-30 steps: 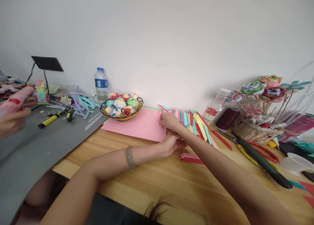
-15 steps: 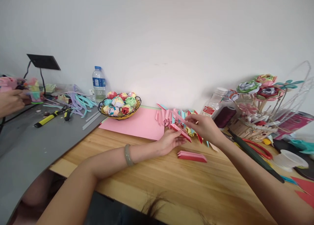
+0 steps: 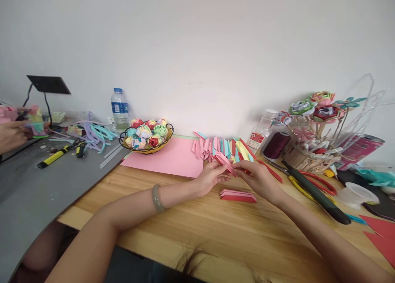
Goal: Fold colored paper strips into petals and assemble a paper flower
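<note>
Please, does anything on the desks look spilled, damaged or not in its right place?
Nothing clearly stands out: I see no spill or breakage. The folded paper strips lie unevenly, but grouped beside the pink paper sheet. The pink can seems to lean, though the wide lens may cause that.

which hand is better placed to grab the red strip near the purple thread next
Probably the right hand: it's nearer the red strip, while the left hand, farther off, could hold the folded paper.
</note>
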`<state>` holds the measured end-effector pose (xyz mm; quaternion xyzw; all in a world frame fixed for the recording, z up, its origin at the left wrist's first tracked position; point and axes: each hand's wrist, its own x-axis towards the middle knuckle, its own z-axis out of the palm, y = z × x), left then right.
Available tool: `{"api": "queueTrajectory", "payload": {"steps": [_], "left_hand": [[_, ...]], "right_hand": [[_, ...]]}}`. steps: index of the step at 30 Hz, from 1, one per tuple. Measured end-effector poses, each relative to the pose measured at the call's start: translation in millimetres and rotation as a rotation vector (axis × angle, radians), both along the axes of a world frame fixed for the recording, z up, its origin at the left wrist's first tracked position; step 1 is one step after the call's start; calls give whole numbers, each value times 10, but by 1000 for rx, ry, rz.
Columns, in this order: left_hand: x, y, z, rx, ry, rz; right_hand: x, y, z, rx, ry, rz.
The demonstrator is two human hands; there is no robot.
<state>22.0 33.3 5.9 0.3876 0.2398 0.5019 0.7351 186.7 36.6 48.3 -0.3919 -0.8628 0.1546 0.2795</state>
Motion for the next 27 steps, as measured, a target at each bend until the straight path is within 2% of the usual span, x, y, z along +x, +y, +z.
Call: {"api": "queueTrajectory", "payload": {"steps": [3, 7, 10, 14, 22, 27], "left_hand": [[8, -7, 0, 35, 26, 23], [18, -11, -10, 29, 34, 31], [15, -12, -15, 32, 32, 24], [7, -8, -23, 40, 45, 38], [10, 2, -30, 61, 121, 37], [11, 21, -38, 31, 148, 61]], "right_hand": [[-8, -39, -33, 68, 6, -64], [-55, -91, -99, 277, -73, -203], [-77, -92, -150, 356, -187, -208], [-68, -71, -180, 338, -226, -132], [-57, -50, -188, 324, -303, -160], [-55, -28, -178, 257, -241, -114]]}}
